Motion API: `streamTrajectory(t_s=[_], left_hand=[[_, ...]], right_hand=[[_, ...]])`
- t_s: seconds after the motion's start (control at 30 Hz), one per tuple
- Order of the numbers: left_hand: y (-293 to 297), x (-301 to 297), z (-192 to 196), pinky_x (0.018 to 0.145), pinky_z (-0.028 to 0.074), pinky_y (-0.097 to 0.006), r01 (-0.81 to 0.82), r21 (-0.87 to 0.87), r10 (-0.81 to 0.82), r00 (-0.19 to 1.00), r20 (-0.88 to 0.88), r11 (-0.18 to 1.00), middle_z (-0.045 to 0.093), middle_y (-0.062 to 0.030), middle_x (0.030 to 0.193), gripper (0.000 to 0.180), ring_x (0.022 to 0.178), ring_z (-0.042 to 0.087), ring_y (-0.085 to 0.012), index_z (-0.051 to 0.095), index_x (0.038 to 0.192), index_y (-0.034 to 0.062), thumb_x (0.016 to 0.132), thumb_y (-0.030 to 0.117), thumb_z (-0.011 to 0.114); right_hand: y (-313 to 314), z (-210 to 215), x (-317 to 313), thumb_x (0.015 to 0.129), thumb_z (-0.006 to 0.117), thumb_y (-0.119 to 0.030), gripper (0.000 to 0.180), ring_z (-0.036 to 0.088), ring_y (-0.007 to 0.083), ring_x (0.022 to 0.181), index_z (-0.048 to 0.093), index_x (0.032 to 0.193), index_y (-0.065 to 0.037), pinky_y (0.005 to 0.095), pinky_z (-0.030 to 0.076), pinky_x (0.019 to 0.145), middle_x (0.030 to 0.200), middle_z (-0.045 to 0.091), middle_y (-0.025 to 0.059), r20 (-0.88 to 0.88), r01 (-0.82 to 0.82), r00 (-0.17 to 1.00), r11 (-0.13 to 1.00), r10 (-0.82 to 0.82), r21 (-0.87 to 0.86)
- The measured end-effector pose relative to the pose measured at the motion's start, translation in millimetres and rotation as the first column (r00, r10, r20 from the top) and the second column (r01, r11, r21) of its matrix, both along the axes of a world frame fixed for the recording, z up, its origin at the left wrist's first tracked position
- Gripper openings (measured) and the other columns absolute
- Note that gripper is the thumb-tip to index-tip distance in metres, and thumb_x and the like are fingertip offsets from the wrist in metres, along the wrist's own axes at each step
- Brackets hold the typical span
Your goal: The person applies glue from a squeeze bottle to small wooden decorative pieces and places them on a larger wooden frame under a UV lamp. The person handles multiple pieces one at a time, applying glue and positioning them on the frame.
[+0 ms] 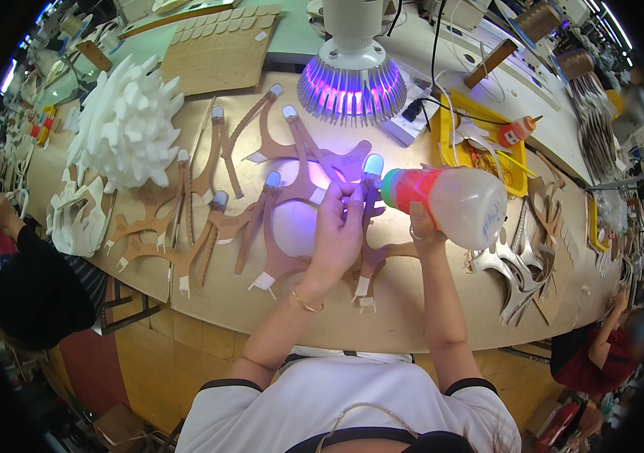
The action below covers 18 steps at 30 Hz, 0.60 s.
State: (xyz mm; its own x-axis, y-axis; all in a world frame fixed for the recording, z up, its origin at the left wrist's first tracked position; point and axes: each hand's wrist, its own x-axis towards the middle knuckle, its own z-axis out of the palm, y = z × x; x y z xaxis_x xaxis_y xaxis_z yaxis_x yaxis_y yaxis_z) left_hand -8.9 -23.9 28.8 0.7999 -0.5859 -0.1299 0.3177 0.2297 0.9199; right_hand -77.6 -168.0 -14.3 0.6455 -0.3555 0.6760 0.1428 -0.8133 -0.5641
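My left hand (339,226) pinches a brown shoe-upper strap (368,198) whose pale tip glows bluish under the purple light. In my right hand (425,226) is a translucent squeeze bottle (467,205) with a red band and a green cap. It lies almost level, cap toward the strap; whether the nozzle touches the strap I cannot tell. Left of my hands, several brown shoe uppers (291,189) lie spread on the table (352,313), their strap ends capped in the same pale material. A ribbed lamp (352,87) hangs just beyond my hands, shining purple.
White spiky foam pieces (127,124) are heaped at the left, beside white cut parts (78,215). At the right lie silver uppers (511,272). A yellow tray (518,181) and a small orange-capped bottle (517,132) stand farther back. Other people sit at both sides.
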Motion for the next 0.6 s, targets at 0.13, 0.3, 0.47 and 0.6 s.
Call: streamTrajectory(t_s=[0.13, 0.3, 0.47, 0.6], left_hand=[[-1, 0, -1, 0.081, 0.057, -0.031, -0.004, 0.003, 0.004, 1.000, 0.001, 1.000, 0.062, -0.0137, 0.102, 0.018, 0.089, 0.065, -0.0158, 0.046, 0.106, -0.0040, 0.101, 0.012, 0.040], [1, -1, 1, 0.078, 0.054, -0.031, -0.020, -0.026, 0.021, 1.000, 0.004, 0.999, 0.065, -0.0100, 0.096, 0.019, 0.087, 0.068, -0.0194, 0.047, 0.104, 0.0013, 0.102, 0.019, 0.041], [3, -1, 4, 0.084, 0.056, -0.032, 0.030, -0.026, -0.032, 0.998, -0.045, 0.999, 0.061, -0.0147, 0.105, 0.018, 0.098, 0.064, -0.0194, 0.045, 0.105, -0.0024, 0.101, 0.014, 0.039], [2, 0, 4, 0.084, 0.056, -0.032, 0.032, -0.038, -0.034, 0.999, -0.041, 0.999, 0.061, -0.0149, 0.105, 0.017, 0.098, 0.064, -0.0196, 0.044, 0.104, -0.0024, 0.101, 0.014, 0.039]], right_hand=[[3, 4, 0, 0.077, 0.075, -0.026, 0.075, 0.053, 0.0308, 0.110, 0.032, 0.134, -0.003, 0.0438, 0.047, 0.093, 0.123, 0.048, 0.0146, -0.013, -0.027, 1.000, 0.998, 0.027, 0.056], [10, 16, 3, 0.074, 0.077, -0.033, 0.053, 0.059, 0.0268, 0.099, 0.058, 0.115, -0.007, 0.0390, 0.047, 0.087, 0.105, 0.062, 0.0093, 0.172, 0.009, 0.982, 0.940, -0.072, 0.342], [12, 18, 11, 0.073, 0.079, -0.027, 0.054, 0.061, 0.0234, 0.096, 0.056, 0.115, -0.003, 0.0338, 0.051, 0.082, 0.107, 0.062, 0.0107, 0.332, -0.068, 0.941, 0.929, -0.060, 0.363], [13, 20, 15, 0.075, 0.078, -0.025, 0.051, 0.061, 0.0236, 0.094, 0.056, 0.115, -0.003, 0.0334, 0.051, 0.082, 0.108, 0.062, 0.0116, 0.279, -0.019, 0.956, 0.925, -0.094, 0.379]])
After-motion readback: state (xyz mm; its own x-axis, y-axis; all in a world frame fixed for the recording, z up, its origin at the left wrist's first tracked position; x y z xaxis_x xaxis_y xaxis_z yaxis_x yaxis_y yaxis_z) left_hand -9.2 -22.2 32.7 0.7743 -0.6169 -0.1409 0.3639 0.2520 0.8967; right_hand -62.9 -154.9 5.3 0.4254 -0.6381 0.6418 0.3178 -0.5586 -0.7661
